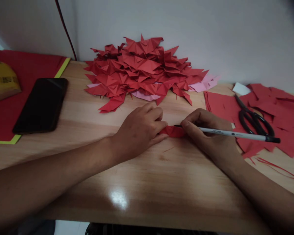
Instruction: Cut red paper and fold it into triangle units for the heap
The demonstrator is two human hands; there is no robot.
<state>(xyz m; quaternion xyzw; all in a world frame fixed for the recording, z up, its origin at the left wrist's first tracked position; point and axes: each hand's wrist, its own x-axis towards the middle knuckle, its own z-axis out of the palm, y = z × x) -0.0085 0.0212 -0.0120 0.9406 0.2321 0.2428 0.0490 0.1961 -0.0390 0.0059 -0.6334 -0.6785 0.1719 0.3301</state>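
A small folded red paper piece (175,131) lies on the wooden table between my hands. My left hand (143,129) is closed over its left end, fingers bent and pressing it down. In my right hand (208,130) is a grey-white pen (232,133) with a black end, gripped near its tip. The tip touches or nearly touches the top of the red piece, and the pen's back end points right. Beyond my hands, a heap of folded red paper shapes (142,65) rests against the wall, with some pink ones among them.
Black-handled scissors (253,120) lie on red paper sheets (279,111) at the right, near thin red strips (279,168). At the left are a black phone (41,105), a red sheet (36,67) with yellow edges and a yellow package (4,80). The table's front edge (137,222) is nearest.
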